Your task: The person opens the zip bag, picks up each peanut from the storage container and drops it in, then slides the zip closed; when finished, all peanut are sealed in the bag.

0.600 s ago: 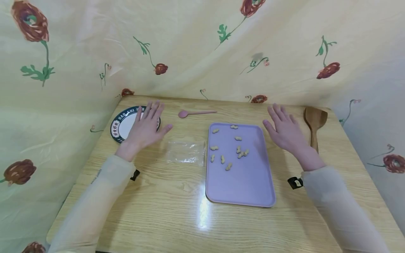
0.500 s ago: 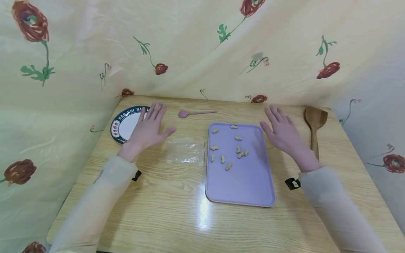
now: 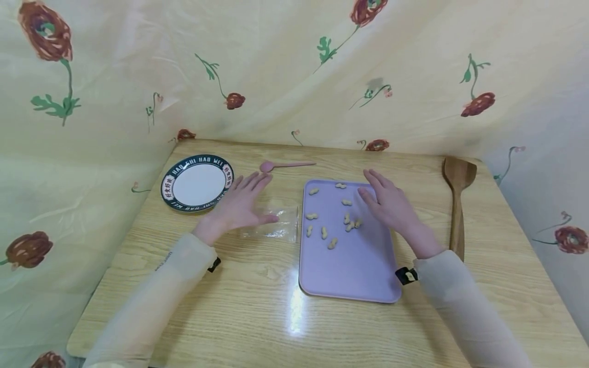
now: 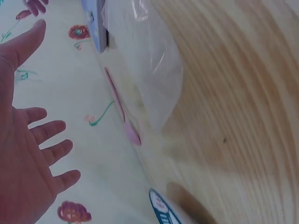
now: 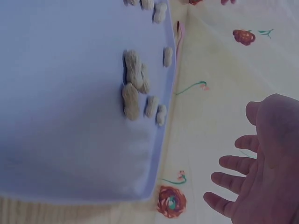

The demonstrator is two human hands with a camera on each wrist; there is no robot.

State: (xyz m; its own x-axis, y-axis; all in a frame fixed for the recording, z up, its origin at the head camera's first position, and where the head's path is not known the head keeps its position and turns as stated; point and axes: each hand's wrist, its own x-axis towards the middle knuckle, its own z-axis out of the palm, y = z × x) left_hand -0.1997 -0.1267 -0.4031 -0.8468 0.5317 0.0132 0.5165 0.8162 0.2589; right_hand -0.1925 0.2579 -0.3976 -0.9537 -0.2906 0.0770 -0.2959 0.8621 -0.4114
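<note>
My left hand [image 3: 236, 207] hovers with fingers spread over a clear plastic bag [image 3: 284, 225], covering part of it in the head view. Its palm faces the camera in the left wrist view and holds nothing. My right hand [image 3: 393, 207] is held above the right edge of a purple tray [image 3: 349, 276], also holding nothing. Several peanuts [image 3: 332, 242] lie scattered over the tray's upper half. In the right wrist view, a few peanuts [image 5: 132, 86] touch each other in a cluster. The bag [image 4: 154, 65] lies flat beside the tray.
A round plate [image 3: 198, 185] with a dark lettered rim sits at the back left. Near the back edge lies a pink spoon [image 3: 285, 164]. A wooden spatula [image 3: 457, 179] rests at the right of the wooden table [image 3: 230, 317]. Floral cloth hangs behind.
Both hands have moved inward and nearer the body. The left has passed from above the plate to above the bag; the right has come over the tray's edge. The objects have stayed put.
</note>
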